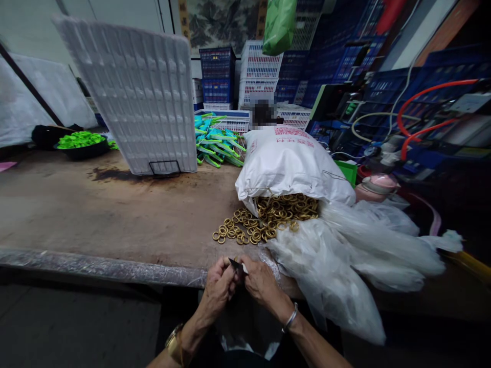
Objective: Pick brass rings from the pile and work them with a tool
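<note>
Just off the table's front edge, both my hands are close together. My right hand (263, 283) is closed around a small knife (235, 265), its dark pointed blade slanting up and left toward my other fingers. In a pinch, my left hand (220, 282) holds what looks like a gold ring (235, 259); only a small yellowish edge shows between the fingertips. Ahead, many loose gold rings (251, 230) spill from the mouth of a white woven sack (287, 158) lying on the table. Below my hands a dark sheet-like surface is hard to make out.
Clear plastic bags (330, 260) drape over the table (76, 204) edge on the right. A ribbed white panel (141, 97) leans upright in a black wire stand (164, 167). Behind are green-blue pieces (218, 143), a black bowl (82, 148) of green parts and stacked crates (217, 76).
</note>
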A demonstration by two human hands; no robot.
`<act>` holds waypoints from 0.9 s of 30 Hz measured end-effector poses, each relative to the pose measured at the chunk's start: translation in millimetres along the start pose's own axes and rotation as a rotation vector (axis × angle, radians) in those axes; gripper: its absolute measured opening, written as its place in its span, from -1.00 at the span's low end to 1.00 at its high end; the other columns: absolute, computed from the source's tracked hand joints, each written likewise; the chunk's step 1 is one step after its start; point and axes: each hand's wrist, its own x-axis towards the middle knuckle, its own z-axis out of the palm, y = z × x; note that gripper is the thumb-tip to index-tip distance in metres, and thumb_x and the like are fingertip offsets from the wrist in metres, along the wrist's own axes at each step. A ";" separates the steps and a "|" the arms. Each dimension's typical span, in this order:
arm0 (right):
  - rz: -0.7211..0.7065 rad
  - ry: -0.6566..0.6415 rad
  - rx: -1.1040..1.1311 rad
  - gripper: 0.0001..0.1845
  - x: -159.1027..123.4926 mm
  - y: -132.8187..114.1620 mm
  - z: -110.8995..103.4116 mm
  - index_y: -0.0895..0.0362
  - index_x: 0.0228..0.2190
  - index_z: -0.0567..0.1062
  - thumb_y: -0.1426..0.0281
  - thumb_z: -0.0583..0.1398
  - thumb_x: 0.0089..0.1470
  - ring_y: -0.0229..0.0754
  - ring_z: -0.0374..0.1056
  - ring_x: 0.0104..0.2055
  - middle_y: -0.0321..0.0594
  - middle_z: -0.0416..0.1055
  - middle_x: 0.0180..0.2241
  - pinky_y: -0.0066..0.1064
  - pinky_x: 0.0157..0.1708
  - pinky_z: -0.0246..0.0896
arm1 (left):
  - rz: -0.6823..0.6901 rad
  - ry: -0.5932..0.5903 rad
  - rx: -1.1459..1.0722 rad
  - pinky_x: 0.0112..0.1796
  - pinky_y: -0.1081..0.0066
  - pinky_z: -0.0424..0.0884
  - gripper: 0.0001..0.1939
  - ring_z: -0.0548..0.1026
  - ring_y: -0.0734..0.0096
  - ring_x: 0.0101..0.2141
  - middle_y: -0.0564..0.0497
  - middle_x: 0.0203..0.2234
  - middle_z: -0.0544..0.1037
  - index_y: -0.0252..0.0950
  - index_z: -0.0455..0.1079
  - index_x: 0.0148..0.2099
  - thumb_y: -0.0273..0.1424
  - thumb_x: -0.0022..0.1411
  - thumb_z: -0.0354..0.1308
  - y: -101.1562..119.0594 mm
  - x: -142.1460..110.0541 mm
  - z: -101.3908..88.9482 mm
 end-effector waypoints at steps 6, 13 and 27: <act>0.183 0.021 -0.113 -0.78 17.8 3.5 -11.2 0.19 -0.30 0.31 0.55 -0.01 -0.05 -0.24 0.28 -0.49 -0.19 0.40 -0.50 -0.43 -0.53 -0.15 | -0.052 -0.102 -0.124 -0.73 0.63 0.02 -0.67 0.10 0.72 -0.74 0.18 -0.64 0.28 -0.29 0.18 -0.41 -0.14 0.02 0.15 7.5 -13.5 -1.5; 0.238 0.117 -0.144 -0.68 46.6 14.4 -6.5 0.15 -0.10 0.20 0.48 0.00 0.05 -0.19 0.36 -0.40 -0.19 0.44 -0.43 -0.45 -0.48 -0.06 | -0.115 -0.010 -0.354 -0.67 0.58 0.17 -0.70 0.34 0.56 -0.57 -0.05 -0.41 0.47 -0.35 0.27 -0.39 -0.22 -0.01 0.20 3.8 -8.3 -12.3; 0.308 0.193 0.189 -0.88 45.8 24.0 -8.2 0.13 -0.34 0.31 0.42 0.00 0.05 -0.23 0.30 -0.44 -0.25 0.37 -0.50 -0.47 -0.46 0.01 | -0.211 0.045 -0.514 -0.63 0.58 0.21 -0.69 0.37 0.53 -0.53 0.04 -0.54 0.39 -0.35 0.23 -0.52 -0.26 -0.10 0.27 3.4 0.8 -14.8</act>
